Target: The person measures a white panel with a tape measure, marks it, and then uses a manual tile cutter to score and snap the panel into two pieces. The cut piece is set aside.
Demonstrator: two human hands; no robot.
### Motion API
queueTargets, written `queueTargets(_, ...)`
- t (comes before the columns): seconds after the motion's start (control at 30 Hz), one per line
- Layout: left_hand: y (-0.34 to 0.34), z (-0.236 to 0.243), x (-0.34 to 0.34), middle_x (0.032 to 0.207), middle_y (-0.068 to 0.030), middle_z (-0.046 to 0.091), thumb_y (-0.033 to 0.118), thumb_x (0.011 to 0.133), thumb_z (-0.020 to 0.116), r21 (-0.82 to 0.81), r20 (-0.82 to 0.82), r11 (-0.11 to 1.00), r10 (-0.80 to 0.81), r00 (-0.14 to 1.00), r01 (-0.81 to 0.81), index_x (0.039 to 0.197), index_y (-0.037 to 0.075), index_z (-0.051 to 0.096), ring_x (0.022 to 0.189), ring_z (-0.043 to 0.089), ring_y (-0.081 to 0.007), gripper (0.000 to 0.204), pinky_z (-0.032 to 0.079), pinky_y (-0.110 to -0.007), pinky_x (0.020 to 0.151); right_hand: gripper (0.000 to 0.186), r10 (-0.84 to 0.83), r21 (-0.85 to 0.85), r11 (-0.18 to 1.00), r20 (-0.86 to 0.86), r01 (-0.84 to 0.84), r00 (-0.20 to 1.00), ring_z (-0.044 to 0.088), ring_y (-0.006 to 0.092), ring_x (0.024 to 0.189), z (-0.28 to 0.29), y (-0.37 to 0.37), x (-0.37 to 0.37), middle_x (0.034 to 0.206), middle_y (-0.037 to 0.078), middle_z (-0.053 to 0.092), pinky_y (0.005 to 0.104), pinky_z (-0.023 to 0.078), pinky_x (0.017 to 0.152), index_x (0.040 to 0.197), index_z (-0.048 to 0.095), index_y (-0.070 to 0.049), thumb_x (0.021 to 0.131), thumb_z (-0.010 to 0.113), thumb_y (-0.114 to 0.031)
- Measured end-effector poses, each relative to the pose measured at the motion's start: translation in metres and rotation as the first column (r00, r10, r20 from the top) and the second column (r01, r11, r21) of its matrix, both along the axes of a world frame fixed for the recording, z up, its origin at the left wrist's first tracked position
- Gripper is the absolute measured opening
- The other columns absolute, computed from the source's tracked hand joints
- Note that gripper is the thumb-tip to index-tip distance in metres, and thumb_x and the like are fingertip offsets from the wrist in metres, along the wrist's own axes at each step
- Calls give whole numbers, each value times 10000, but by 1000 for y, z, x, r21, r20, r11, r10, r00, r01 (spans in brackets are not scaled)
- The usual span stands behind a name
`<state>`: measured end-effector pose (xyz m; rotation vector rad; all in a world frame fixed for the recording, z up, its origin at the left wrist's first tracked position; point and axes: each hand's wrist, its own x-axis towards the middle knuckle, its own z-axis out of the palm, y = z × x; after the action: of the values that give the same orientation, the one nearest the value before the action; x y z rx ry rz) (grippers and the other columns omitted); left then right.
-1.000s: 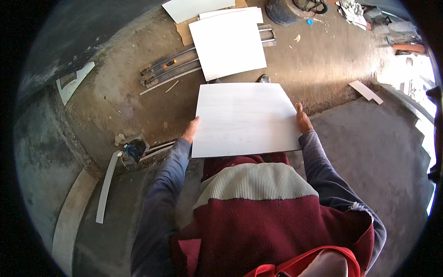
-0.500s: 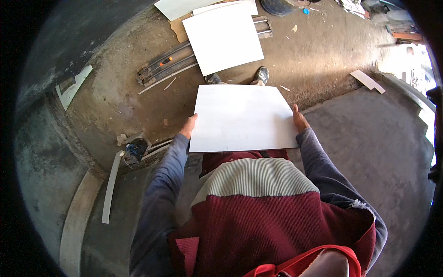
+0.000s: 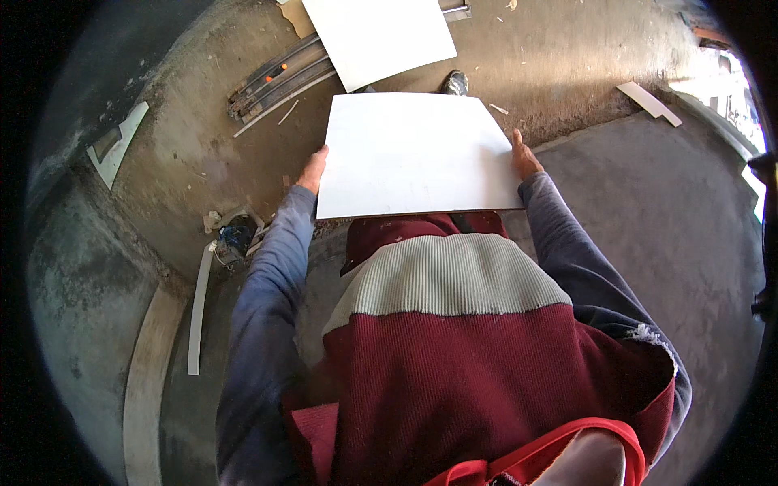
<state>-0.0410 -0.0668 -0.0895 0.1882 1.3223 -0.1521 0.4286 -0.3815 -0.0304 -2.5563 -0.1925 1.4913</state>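
Note:
A flat white board is held out level in front of my waist. At its left edge my left hand grips it, with the fingers out of sight underneath. My right hand holds the opposite edge, its thumb pointing up beside the board. Beyond it, a second white board lies on top of long metal rails. The far edge of the held board partly covers my shoes.
A tool with orange parts lies on the rails. Left of me are a dark wired device and a narrow white strip. White offcuts lie by the left wall, and another offcut at the right.
The board and both my hands appear higher in the picture, and my left hand sits a little further left. The surroundings have shifted with the head's movement. Both hands keep their grip.

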Motion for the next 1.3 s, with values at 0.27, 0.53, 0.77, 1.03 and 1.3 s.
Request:
queueTargets(0.27, -2, 14, -5, 1511, -151, 573, 492, 1150, 316, 78, 101, 997, -18, 995, 10, 1537, -24, 469, 1326, 583, -275, 662, 475, -414, 1120, 588, 223, -26, 975, -14, -223, 975, 688, 376, 1201, -54, -35, 2, 1428, 273, 621, 427, 533, 1010, 1660, 173, -15, 1142, 263, -278)
queueTargets(0.53, -11, 55, 5, 1554, -142, 529, 588, 1135, 244, 174, 60, 984, -57, 997, 46, 1578, -9, 417, 1378, 544, -271, 763, 457, -396, 1145, 685, 126, -43, 991, -45, -128, 991, 738, 421, 982, -64, -46, 20, 1060, 340, 724, 505, 587, 824, 1667, 41, -12, 1104, 403, -155)
queueTargets(0.77, -4, 30, -8, 1524, -135, 554, 600, 1130, 280, 167, 127, 985, 19, 992, -40, 1567, -14, 433, 1347, 566, -252, 769, 473, -383, 1121, 699, 468, 65, 870, 204, -489, 860, 718, 489, 981, -57, -35, 18, 1091, 359, 708, 571, 562, 855, 1674, 37, -53, 1113, 423, -212)
queueTargets(1.03, -2, 35, -5, 1523, -136, 561, 545, 1145, 289, 169, 149, 985, -8, 989, -17, 1563, -16, 437, 1341, 577, -256, 715, 478, -387, 1119, 609, 324, 82, 938, 144, -338, 935, 709, 426, 934, -35, -12, 11, 1030, 332, 704, 496, 538, 893, 1674, 82, -51, 1132, 315, -200)
queueTargets(1.3, -8, 62, -9, 1544, -134, 545, 505, 1153, 277, 93, 47, 995, -50, 998, 46, 1580, 3, 415, 1360, 574, -283, 673, 472, -415, 1143, 565, 420, -58, 907, 70, -416, 905, 727, 454, 985, -55, -42, -9, 1099, 319, 723, 532, 551, 889, 1654, 202, -134, 1135, 267, -347)
